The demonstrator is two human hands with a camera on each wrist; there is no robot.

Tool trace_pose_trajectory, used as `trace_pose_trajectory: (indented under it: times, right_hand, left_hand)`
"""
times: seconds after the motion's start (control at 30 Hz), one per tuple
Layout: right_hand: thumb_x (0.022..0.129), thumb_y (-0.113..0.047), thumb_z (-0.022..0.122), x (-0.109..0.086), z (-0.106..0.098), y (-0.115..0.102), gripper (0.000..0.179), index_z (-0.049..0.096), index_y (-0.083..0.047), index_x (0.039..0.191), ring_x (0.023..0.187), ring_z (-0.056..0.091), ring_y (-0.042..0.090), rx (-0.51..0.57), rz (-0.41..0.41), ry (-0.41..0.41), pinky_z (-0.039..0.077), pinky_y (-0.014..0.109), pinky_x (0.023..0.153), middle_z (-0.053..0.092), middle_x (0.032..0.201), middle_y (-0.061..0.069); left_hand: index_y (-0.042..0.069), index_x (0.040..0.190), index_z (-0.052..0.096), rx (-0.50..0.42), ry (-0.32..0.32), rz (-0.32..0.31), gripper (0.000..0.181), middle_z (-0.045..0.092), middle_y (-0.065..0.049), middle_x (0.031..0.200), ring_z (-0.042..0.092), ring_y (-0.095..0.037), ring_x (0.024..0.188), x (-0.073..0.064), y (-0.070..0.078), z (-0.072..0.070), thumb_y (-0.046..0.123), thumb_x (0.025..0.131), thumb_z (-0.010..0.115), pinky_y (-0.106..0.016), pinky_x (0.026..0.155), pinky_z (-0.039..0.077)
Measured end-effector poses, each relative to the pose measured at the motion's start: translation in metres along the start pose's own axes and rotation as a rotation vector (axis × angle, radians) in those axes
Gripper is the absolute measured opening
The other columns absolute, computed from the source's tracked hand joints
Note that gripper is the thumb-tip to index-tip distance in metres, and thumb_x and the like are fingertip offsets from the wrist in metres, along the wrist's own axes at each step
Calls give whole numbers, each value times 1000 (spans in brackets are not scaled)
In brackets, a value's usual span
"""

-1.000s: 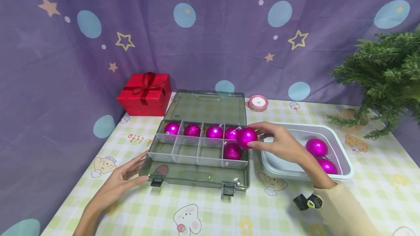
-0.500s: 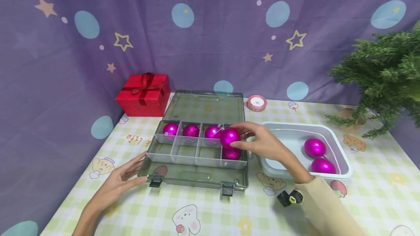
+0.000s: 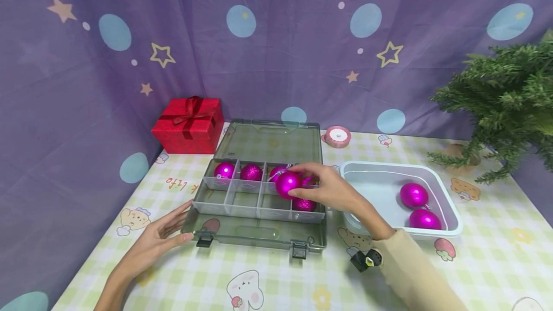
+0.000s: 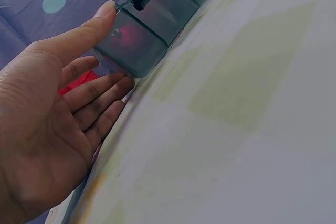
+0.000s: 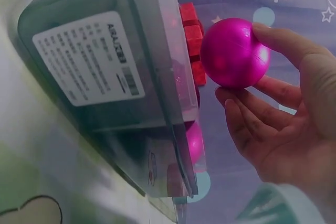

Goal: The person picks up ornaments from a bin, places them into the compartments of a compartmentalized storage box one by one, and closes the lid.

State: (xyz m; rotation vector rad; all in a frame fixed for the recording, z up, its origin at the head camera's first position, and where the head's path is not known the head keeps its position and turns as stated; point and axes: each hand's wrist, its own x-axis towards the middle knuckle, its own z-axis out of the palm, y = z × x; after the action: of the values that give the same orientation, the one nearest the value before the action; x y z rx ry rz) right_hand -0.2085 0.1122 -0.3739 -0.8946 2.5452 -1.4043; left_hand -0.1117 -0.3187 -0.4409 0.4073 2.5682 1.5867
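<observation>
Your right hand [image 3: 330, 188] is bent around a shiny pink ball [image 3: 288, 185], pinching it between thumb and fingertips. You have this ball above the divided box [image 3: 259, 232], over the third column from the left, near the divider between back and front rows; whether it touches that divider, I cannot tell. Your left hand [image 3: 153, 244] has nearly straight fingers at the left side of the box; its thumb seems to touch the corner, but it grips nothing.

As I judge, the smooth ball could slip if you press unevenly with the fingertips. It might also knock the ball behind it [image 3: 275, 173], or catch on the thin divider, if you lower it too far back. A sideways push could slide the box, because your left hand only steadies it lightly.

Under everything lies a green-checked tablecloth [image 3: 181, 277] with cartoon prints. Behind hangs a purple curtain [image 3: 276, 61] with stars. You have a red gift box [image 3: 186, 128] at the back left, a ribbon roll [image 3: 338, 137] beside the box's lid [image 3: 276, 138], a pale tub [image 3: 367, 196] holding two more balls [image 3: 414, 196], and a green tree [image 3: 518, 90] at the far right.
</observation>
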Motion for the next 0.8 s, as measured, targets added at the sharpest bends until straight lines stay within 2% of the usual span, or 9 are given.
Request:
trace_pose_trajectory:
  times: [0.37, 0.8]
  right_hand:
    - [89, -24, 84, 3, 7, -3, 51, 67, -7, 134, 100, 68, 23, 32, -16, 2, 61, 34, 82, 71, 114, 6]
    - [90, -24, 83, 4, 5, -5, 52, 66, -7, 136, 104, 67, 20, 12, -2, -7, 60, 34, 85, 71, 119, 6]
  left_hand:
    - [17, 162, 37, 5, -3, -12, 69, 41, -18, 160, 43, 7, 131, 1, 2, 0, 12, 101, 69, -13, 103, 41]
    - [14, 162, 37, -5, 1, -2, 69, 39, -20, 160, 43, 9, 131, 0, 1, 1, 11, 101, 69, -12, 103, 40]
